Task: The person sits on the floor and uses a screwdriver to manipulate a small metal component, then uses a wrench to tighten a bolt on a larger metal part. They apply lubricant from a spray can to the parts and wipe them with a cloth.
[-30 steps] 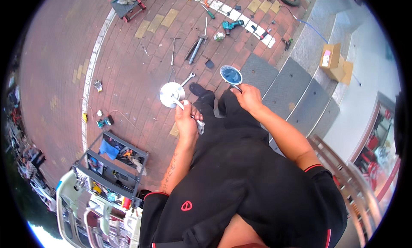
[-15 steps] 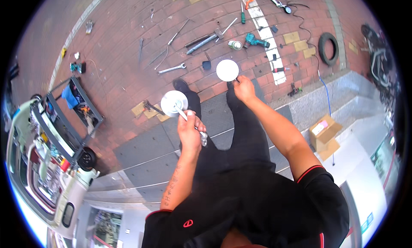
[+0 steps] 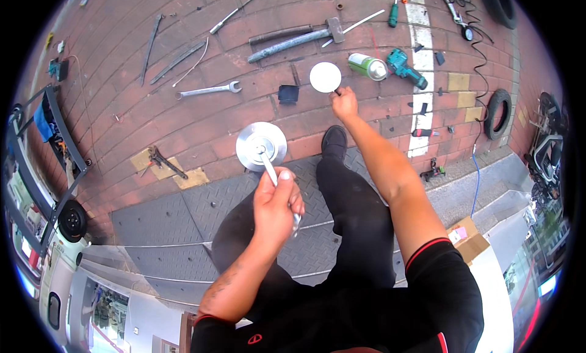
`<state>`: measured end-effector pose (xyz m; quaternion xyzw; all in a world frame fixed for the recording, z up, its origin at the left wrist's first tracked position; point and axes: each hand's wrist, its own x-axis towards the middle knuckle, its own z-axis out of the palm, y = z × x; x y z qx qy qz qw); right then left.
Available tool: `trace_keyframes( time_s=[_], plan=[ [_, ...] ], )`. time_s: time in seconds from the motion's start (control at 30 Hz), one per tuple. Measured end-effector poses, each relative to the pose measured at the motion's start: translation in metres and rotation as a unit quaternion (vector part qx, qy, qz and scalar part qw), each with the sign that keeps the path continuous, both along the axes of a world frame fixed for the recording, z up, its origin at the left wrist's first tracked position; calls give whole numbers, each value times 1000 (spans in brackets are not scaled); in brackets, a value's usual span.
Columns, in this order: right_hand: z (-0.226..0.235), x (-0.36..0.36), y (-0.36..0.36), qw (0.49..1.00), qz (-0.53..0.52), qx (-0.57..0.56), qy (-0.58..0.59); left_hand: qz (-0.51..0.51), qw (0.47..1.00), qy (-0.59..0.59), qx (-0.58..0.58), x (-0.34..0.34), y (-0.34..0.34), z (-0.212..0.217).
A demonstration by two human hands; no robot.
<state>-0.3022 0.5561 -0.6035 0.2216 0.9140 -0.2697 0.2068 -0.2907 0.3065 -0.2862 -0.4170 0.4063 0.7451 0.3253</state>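
Note:
My left hand (image 3: 276, 200) is closed around a chrome wrench (image 3: 270, 168), whose lower end pokes out below my fist. Its upper end meets the middle of a shiny round metal disc (image 3: 249, 146) held out ahead of my knees. Farther forward and to the right, my right hand (image 3: 345, 104) grips a round white disc (image 3: 325, 77) by a short dark stem at its lower edge. Whether that disc is a separate part or a tool, I cannot tell. A small black square piece (image 3: 288, 94) lies on the bricks between the two discs.
On the brick paving lie a hammer (image 3: 293, 43), an open-end wrench (image 3: 209, 90), a spray can (image 3: 368, 66) and a teal power drill (image 3: 405, 69). A tyre (image 3: 499, 113) and cardboard box (image 3: 469, 238) are at right. A metal-framed cart (image 3: 64, 127) stands left.
My view has come lower and farther forward, so the tools look larger. My right hand has moved out with the white disc toward the spray can. Both hands keep their holds.

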Motion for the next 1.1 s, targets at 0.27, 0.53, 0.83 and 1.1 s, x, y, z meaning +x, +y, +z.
trace_keyframes(
  time_s=[0.27, 0.53, 0.83, 1.1],
  plan=[
    [-75, -20, -9, 996, -16, -50, 68, -24, 990, 131, 36, -41, -27, -6],
    [-72, -19, -7, 995, -12, -73, 70, -50, 966, 245, 66, -43, -30, -28],
    [-12, 13, 80, 937, -206, -61, 277, -69, 957, 274, 66, -25, -21, -25],
    [20, -41, 73, 931, 26, 32, 363, -86, 950, 280, 111, -19, -19, -35]
  ],
)
